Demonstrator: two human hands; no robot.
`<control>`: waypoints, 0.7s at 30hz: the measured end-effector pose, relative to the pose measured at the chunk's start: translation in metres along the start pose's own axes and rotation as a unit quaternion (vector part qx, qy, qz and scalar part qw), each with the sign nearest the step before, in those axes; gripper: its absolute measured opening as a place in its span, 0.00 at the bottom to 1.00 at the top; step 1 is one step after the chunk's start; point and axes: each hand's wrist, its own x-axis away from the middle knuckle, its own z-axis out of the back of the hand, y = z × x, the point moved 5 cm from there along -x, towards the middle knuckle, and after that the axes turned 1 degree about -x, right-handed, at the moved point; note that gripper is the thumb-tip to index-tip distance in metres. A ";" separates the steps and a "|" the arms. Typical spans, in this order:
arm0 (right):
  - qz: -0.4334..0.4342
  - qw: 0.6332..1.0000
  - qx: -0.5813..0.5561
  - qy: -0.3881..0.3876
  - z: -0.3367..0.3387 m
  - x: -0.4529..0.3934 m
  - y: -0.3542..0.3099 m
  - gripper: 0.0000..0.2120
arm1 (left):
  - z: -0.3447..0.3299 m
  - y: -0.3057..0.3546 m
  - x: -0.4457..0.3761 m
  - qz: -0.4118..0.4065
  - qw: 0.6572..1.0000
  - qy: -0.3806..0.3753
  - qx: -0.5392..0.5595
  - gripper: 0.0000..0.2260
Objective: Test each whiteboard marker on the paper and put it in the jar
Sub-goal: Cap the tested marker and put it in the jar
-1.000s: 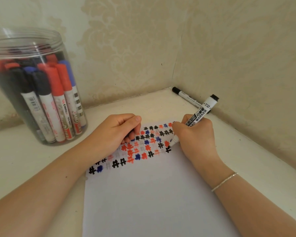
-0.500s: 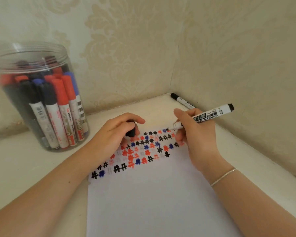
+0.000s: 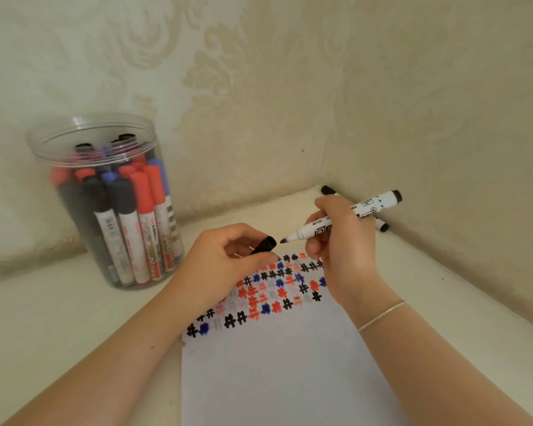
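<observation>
Your right hand (image 3: 343,241) grips the uncapped marker (image 3: 339,219); left hand (image 3: 225,256) pinches its cap (image 3: 263,245) — tip just short of it. Spare marker (image 3: 382,225) far right, mostly hidden.

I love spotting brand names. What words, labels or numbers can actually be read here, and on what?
Marker in the right hand: black printing and small pictures on the barrel, too blurred to read.
Markers in the jar: red and black label printing and barcode-like stripes, too small to read.
Paper: rows of "#" marks in black, red and blue.
Nothing else carries text.
</observation>
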 end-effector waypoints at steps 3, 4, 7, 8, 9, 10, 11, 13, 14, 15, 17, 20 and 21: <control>0.001 1.000 0.010 0.003 0.002 -0.001 0.003 0.03 | 0.000 0.000 0.000 -0.001 1.000 0.000 -0.001 0.09; 0.002 1.000 0.011 0.003 0.003 -0.001 0.004 0.03 | -0.001 0.001 0.000 -0.003 1.000 -0.001 -0.003 0.09; 0.005 1.000 0.019 0.003 0.004 0.000 0.006 0.04 | -0.002 0.001 0.000 -0.005 1.000 -0.008 -0.014 0.09; 0.003 1.000 0.026 0.001 0.004 0.000 0.007 0.05 | -0.002 0.001 0.000 -0.005 1.000 -0.011 -0.018 0.09; 0.001 0.999 0.036 -0.003 0.004 0.000 0.008 0.05 | -0.002 0.000 0.000 -0.006 1.000 -0.012 -0.021 0.09; -0.002 0.999 0.046 -0.009 0.002 0.001 0.009 0.04 | -0.002 0.000 0.000 -0.007 1.000 -0.012 -0.024 0.09; -0.004 0.998 0.053 -0.016 0.001 0.002 0.011 0.04 | -0.002 0.000 0.000 -0.009 0.999 -0.012 -0.028 0.09; -0.010 0.997 0.062 -0.034 -0.003 0.004 0.013 0.04 | -0.003 0.000 0.000 -0.016 0.999 -0.017 -0.039 0.08; -0.012 0.997 0.064 -0.044 -0.005 0.005 0.015 0.04 | -0.004 0.000 0.001 -0.021 0.998 -0.021 -0.047 0.08; -0.013 0.996 0.065 -0.055 -0.006 0.005 0.015 0.05 | -0.005 0.000 0.001 -0.027 0.998 -0.024 -0.055 0.08; -0.014 0.994 0.069 -0.078 -0.007 0.004 0.017 0.06 | -0.005 0.001 0.001 -0.041 0.997 -0.028 -0.059 0.07; -0.026 0.991 0.058 -0.114 -0.007 0.003 0.019 0.09 | -0.006 0.001 0.002 -0.062 0.995 -0.037 -0.064 0.07; -0.034 0.990 0.045 -0.128 -0.007 0.004 0.020 0.09 | -0.007 0.001 0.003 -0.071 0.994 -0.042 -0.069 0.08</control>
